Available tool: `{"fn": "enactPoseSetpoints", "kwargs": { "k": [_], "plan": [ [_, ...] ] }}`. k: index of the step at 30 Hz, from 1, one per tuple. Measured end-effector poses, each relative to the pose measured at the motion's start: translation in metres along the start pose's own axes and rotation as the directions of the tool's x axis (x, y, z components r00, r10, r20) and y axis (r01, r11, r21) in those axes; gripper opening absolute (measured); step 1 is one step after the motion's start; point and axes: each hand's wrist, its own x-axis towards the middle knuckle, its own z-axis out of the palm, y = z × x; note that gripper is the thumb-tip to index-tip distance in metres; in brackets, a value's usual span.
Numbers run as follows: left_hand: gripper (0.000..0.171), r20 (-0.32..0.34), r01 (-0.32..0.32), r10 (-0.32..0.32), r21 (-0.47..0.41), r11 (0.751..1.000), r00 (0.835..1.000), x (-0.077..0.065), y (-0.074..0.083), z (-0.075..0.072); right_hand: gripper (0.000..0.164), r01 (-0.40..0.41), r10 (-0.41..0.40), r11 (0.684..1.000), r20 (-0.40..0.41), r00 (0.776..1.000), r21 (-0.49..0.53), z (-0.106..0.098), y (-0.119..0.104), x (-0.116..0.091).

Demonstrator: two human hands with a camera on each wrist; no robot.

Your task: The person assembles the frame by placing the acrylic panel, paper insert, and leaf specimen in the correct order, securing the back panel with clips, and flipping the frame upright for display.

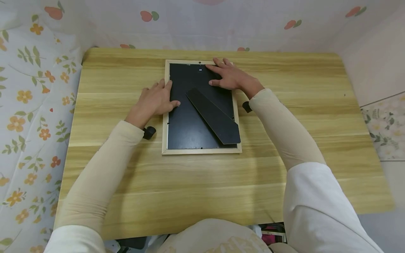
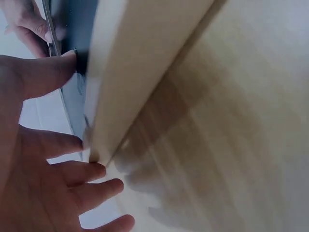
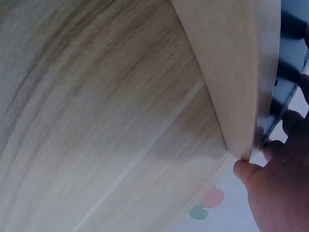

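A picture frame (image 1: 202, 151) with a pale wooden rim lies face down on the table, its black backing board (image 1: 183, 130) upward. Slanting across the board is a black easel leg (image 1: 215, 117), whose wide end reaches the lower right rim. My left hand (image 1: 154, 100) rests at the left rim, thumb over the board and fingers spread along the edge; the left wrist view shows those fingertips at the frame's side (image 2: 130, 58). Over the upper right corner lies my right hand (image 1: 232, 76), its fingers extended across the board and rim. Its little finger sits at the frame's edge (image 3: 236, 82) in the right wrist view.
The wood-grain table (image 1: 316, 140) extends on both sides of the frame. A fruit-patterned curtain (image 1: 190, 31) hangs behind it and a flowered one (image 1: 28, 105) at the left. Dark wrist pieces (image 1: 149, 133) stick out beside the sleeves. Various items lie below the front edge.
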Motion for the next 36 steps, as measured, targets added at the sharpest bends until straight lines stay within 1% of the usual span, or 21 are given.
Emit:
{"fn": "enactPoseSetpoints", "kwargs": {
  "k": [4, 9, 12, 17, 20, 23, 27, 31, 36],
  "plan": [
    [0.088, -0.015, -0.002, 0.002, -0.047, 0.999, 1.000, 0.001, -0.003, 0.003, 0.072, 0.000, -0.001, 1.000, -0.016, 1.000, -0.014, 0.000, 0.001, 0.000],
    [0.089, -0.026, -0.014, 0.012, -0.072, 0.997, 1.000, 0.002, -0.004, 0.005, 0.075, 0.002, -0.004, 0.999, -0.038, 0.999, -0.034, 0.001, 0.002, -0.002],
    [0.092, -0.035, -0.020, 0.016, -0.104, 0.994, 0.999, 0.002, -0.006, 0.006, 0.078, 0.000, 0.000, 1.000, -0.047, 0.999, -0.002, 0.002, 0.003, -0.006],
    [0.097, -0.055, -0.034, 0.025, -0.170, 0.985, 0.998, -0.003, -0.013, 0.007, 0.080, -0.005, 0.011, 0.997, -0.076, 0.997, 0.075, 0.005, 0.005, -0.020],
    [0.097, -0.072, -0.029, 0.015, -0.194, 0.981, 0.997, -0.008, -0.017, 0.009, 0.082, -0.031, 0.046, 0.989, -0.108, 0.993, 0.142, 0.010, 0.005, -0.030],
    [0.096, -0.076, -0.013, -0.001, -0.195, 0.981, 0.997, -0.013, -0.021, 0.012, 0.086, -0.065, 0.098, 0.969, -0.130, 0.987, 0.240, 0.015, 0.004, -0.042],
    [0.096, -0.079, -0.003, -0.012, -0.190, 0.982, 0.997, -0.019, -0.026, 0.015, 0.092, -0.104, 0.154, 0.942, -0.137, 0.978, 0.318, 0.023, -0.001, -0.059],
    [0.095, -0.090, -0.017, 0.000, -0.190, 0.982, 0.996, -0.024, -0.029, 0.020, 0.095, -0.135, 0.184, 0.932, -0.118, 0.976, 0.337, 0.032, -0.005, -0.073],
    [0.085, -0.084, -0.047, 0.036, -0.143, 0.989, 0.996, -0.027, -0.029, 0.026, 0.095, -0.159, 0.200, 0.921, -0.082, 0.976, 0.354, 0.043, -0.010, -0.081]
  ]
}}
